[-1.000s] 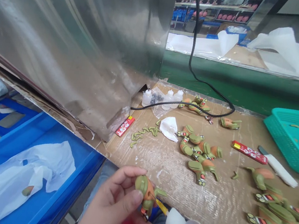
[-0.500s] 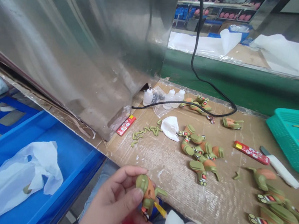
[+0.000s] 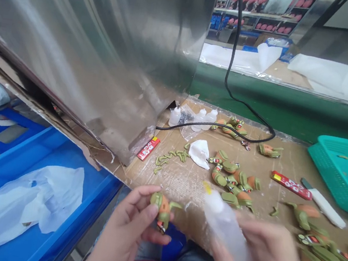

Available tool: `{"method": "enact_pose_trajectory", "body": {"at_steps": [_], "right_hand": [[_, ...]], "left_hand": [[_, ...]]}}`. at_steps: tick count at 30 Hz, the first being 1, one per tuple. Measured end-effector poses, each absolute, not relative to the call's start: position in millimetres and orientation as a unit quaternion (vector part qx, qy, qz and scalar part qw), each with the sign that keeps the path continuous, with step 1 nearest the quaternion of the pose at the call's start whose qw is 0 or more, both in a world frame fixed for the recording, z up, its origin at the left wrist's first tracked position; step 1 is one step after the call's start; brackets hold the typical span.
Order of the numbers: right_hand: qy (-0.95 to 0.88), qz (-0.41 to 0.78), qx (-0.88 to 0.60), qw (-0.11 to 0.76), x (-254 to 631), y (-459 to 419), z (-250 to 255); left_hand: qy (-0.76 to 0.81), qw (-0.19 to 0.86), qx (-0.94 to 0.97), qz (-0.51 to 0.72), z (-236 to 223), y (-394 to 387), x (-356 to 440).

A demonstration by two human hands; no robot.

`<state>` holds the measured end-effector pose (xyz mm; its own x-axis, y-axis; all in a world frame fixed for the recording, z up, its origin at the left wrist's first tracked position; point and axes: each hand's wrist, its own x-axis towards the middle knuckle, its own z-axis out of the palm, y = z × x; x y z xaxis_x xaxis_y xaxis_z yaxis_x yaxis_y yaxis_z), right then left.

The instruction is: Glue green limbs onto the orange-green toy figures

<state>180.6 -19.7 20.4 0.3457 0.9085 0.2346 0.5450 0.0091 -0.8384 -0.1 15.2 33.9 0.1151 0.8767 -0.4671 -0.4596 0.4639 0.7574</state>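
My left hand (image 3: 124,234) pinches a small green-and-orange toy figure (image 3: 163,212) between thumb and fingers, its thin green tail-like part pointing right. In my right hand (image 3: 268,256) is a translucent squeeze bottle (image 3: 227,225) with a white cap and a yellow nozzle, smeared by motion. The nozzle points up and left, apart from the figure. Beyond the bottle, a pile of similar toy figures (image 3: 235,177) lies on the cardboard. Small curved green pieces (image 3: 170,155) are scattered left of a white scrap (image 3: 200,153).
More figures (image 3: 315,258) lie at the right, near a white-handled knife (image 3: 327,208) and a red packet (image 3: 292,185). A teal basket (image 3: 328,171) stands behind. Small bottles (image 3: 199,119) and a black cable (image 3: 251,138) sit at the back. A metal panel (image 3: 107,51) and blue bin (image 3: 94,179) are left.
The bottle has swung up and away from the toy figure, its nozzle lifting off the figure's side. My left hand has shifted slightly left and up with the figure.
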Motion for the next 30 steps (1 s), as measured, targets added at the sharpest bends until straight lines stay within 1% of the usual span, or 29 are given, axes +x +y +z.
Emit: {"method": "enact_pose_trajectory", "body": {"at_steps": [1, 4, 6, 8, 10, 12, 13, 16, 18, 22, 26, 30], "right_hand": [[-0.547, 0.203, -0.675, 0.451, 181, -5, 15], [-0.588, 0.166, -0.684, 0.399, 184, 33, -7], [-0.6, 0.135, -0.689, 0.383, 186, 46, -17], [-0.595, 0.079, -0.696, 0.394, 186, 45, -15], [-0.578, -0.016, -0.693, 0.431, 180, 38, -4], [-0.62, -0.072, -0.641, 0.446, 167, 33, 9], [-0.668, -0.064, -0.599, 0.436, 158, 34, 12], [-0.786, 0.048, -0.501, 0.357, 129, 52, 4], [-0.799, 0.072, -0.506, 0.318, 114, 70, -12], [-0.8, 0.078, -0.536, 0.258, 101, 93, -35], [-0.806, 0.098, -0.531, 0.241, 105, 90, -36], [-0.787, 0.137, -0.531, 0.282, 118, 70, -18]], "left_hand": [[0.484, 0.703, 0.222, 0.471, 33, 16, -1], [0.501, 0.687, 0.221, 0.477, 30, 18, -5], [0.503, 0.685, 0.217, 0.481, 29, 19, -10], [0.503, 0.679, 0.21, 0.492, 28, 20, -17], [0.512, 0.662, 0.204, 0.507, 27, 22, -25], [0.521, 0.639, 0.206, 0.528, 25, 24, -32], [0.522, 0.63, 0.208, 0.536, 25, 25, -35], [0.519, 0.618, 0.212, 0.551, 25, 26, -38], [0.525, 0.613, 0.206, 0.553, 25, 26, -39], [0.525, 0.617, 0.195, 0.553, 24, 26, -41], [0.527, 0.625, 0.199, 0.54, 22, 26, -43], [0.519, 0.648, 0.189, 0.525, 23, 25, -38]]}}
